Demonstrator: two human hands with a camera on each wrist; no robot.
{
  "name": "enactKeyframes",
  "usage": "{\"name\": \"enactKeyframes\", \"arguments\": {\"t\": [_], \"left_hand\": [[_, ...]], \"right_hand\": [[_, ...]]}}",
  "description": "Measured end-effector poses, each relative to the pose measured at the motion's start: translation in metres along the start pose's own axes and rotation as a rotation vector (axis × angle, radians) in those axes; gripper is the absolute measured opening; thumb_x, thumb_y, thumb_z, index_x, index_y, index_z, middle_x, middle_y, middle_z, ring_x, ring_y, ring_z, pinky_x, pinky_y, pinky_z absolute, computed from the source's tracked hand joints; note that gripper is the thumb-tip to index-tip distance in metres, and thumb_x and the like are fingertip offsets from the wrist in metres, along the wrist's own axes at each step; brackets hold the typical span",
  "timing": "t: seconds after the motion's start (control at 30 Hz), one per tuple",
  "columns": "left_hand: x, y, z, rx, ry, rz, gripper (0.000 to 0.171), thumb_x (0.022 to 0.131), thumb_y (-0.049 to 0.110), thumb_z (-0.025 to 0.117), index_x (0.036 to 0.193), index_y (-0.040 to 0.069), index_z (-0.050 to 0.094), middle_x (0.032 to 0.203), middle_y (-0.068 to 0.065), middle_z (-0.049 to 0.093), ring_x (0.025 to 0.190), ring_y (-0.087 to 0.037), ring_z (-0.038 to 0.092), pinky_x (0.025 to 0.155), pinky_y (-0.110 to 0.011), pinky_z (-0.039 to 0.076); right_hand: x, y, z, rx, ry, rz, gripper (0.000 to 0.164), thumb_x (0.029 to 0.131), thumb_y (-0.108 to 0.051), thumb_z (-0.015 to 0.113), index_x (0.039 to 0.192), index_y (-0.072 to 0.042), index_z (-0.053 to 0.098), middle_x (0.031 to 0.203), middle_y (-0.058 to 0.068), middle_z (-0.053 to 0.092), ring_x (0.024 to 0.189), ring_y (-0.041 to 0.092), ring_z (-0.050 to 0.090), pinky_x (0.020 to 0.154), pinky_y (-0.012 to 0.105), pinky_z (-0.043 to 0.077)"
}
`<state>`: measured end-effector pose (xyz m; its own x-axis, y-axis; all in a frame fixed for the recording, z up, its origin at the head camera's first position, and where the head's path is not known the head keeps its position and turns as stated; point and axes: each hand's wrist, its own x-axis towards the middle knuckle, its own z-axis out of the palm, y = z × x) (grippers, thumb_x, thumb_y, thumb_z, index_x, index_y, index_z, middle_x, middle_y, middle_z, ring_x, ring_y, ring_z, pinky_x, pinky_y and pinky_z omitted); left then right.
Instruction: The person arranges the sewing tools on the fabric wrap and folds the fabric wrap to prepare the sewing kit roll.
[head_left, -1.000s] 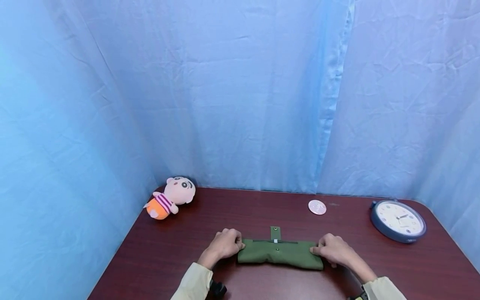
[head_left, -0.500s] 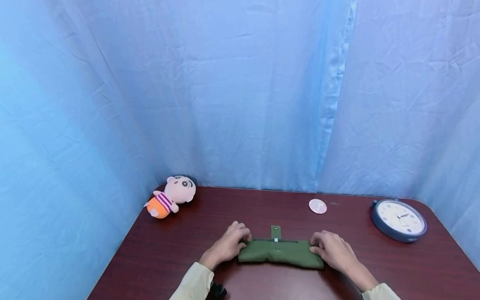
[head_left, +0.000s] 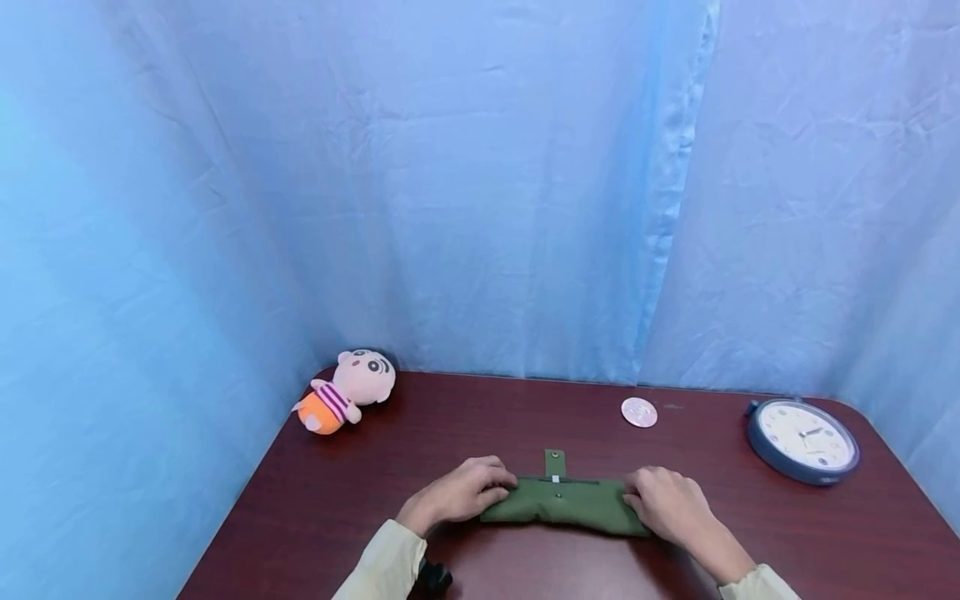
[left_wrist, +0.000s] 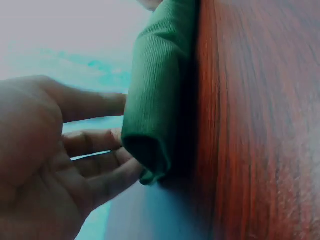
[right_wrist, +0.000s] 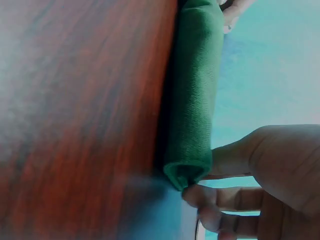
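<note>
A long olive-green fabric pouch lies folded on the table, a short snap tab sticking out from its far edge. A dark zip line with a light pull shows along its top. My left hand rests over the left end, thumb and fingers extended; in the left wrist view its fingertips touch the green roll. At the opposite end my right hand has curled fingers, and the right wrist view shows thumb and fingertips around the roll's open end.
A plush doll in a striped top lies at the far left of the dark wooden table. Toward the back sits a round pinkish disc. A blue-rimmed clock lies at the right. Blue curtains hang around.
My left hand has slid inward to the right over the pouch, its fingers straightening from a pinch. The right hand has shifted slightly on its end. The pouch stays nearly in place.
</note>
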<state>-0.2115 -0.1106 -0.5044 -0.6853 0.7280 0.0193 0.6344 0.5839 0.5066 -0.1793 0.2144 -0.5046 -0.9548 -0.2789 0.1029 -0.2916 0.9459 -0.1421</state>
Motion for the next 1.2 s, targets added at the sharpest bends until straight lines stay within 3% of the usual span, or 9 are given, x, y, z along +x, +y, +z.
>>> {"name": "enactKeyframes", "arguments": {"t": [0.13, 0.3, 0.53, 0.67, 0.8, 0.93, 1.2], "left_hand": [[-0.003, 0.011, 0.002, 0.053, -0.059, -0.042, 0.048, 0.099, 0.039, 0.062, 0.142, 0.02, 0.057, 0.146, -0.005, 0.055, 0.124, -0.017, 0.055, 0.103, -0.029, 0.048], [-0.006, 0.02, 0.012, 0.198, -0.071, 0.004, 0.063, 0.096, 0.054, 0.059, 0.153, 0.033, 0.043, 0.161, 0.005, 0.04, 0.107, -0.012, 0.047, 0.096, -0.037, 0.048], [-0.008, 0.024, 0.021, 0.368, 0.01, 0.044, 0.062, 0.095, 0.051, 0.062, 0.151, 0.031, 0.046, 0.154, 0.012, 0.05, 0.098, -0.009, 0.045, 0.083, -0.024, 0.042], [-0.008, 0.024, 0.024, 0.436, 0.055, 0.082, 0.058, 0.097, 0.043, 0.063, 0.15, 0.027, 0.048, 0.152, 0.01, 0.052, 0.099, -0.012, 0.047, 0.082, -0.024, 0.041], [-0.009, 0.021, 0.029, 0.451, 0.117, 0.136, 0.054, 0.097, 0.037, 0.063, 0.148, 0.022, 0.051, 0.149, 0.005, 0.057, 0.118, -0.021, 0.056, 0.093, -0.033, 0.047], [-0.009, 0.017, 0.033, 0.417, 0.151, 0.177, 0.051, 0.098, 0.031, 0.062, 0.146, 0.017, 0.054, 0.146, 0.001, 0.059, 0.134, -0.025, 0.056, 0.106, -0.041, 0.047], [-0.007, 0.017, 0.032, 0.352, 0.099, 0.142, 0.047, 0.1, 0.026, 0.059, 0.146, 0.017, 0.054, 0.147, 0.001, 0.058, 0.136, -0.022, 0.056, 0.109, -0.04, 0.046]], "right_hand": [[0.001, 0.0, -0.003, 0.036, -0.033, 0.018, 0.038, 0.083, -0.018, 0.078, 0.061, -0.023, 0.047, 0.063, -0.008, 0.049, 0.058, 0.01, 0.044, 0.051, 0.035, 0.037], [0.003, -0.001, -0.004, 0.059, -0.051, 0.029, 0.048, 0.083, -0.016, 0.076, 0.057, -0.021, 0.036, 0.059, -0.009, 0.033, 0.055, 0.011, 0.038, 0.051, 0.032, 0.031], [0.006, -0.001, -0.005, 0.06, -0.075, 0.036, 0.05, 0.082, -0.016, 0.076, 0.056, -0.021, 0.034, 0.057, -0.009, 0.03, 0.053, 0.012, 0.039, 0.051, 0.033, 0.031], [0.008, -0.003, -0.008, 0.05, -0.085, 0.031, 0.054, 0.083, -0.015, 0.075, 0.056, -0.021, 0.029, 0.058, -0.008, 0.027, 0.053, 0.012, 0.035, 0.05, 0.033, 0.03], [0.011, -0.004, -0.01, 0.043, -0.097, 0.019, 0.055, 0.083, -0.012, 0.073, 0.057, -0.021, 0.026, 0.059, -0.008, 0.022, 0.054, 0.012, 0.032, 0.05, 0.032, 0.029], [0.013, -0.005, -0.011, 0.034, -0.11, 0.013, 0.051, 0.082, -0.011, 0.073, 0.056, -0.02, 0.03, 0.058, -0.008, 0.027, 0.054, 0.012, 0.035, 0.05, 0.033, 0.031], [0.021, -0.008, -0.023, 0.0, -0.189, -0.013, 0.033, 0.081, -0.013, 0.075, 0.062, -0.015, 0.049, 0.062, 0.0, 0.052, 0.057, 0.016, 0.052, 0.052, 0.041, 0.044]]}}
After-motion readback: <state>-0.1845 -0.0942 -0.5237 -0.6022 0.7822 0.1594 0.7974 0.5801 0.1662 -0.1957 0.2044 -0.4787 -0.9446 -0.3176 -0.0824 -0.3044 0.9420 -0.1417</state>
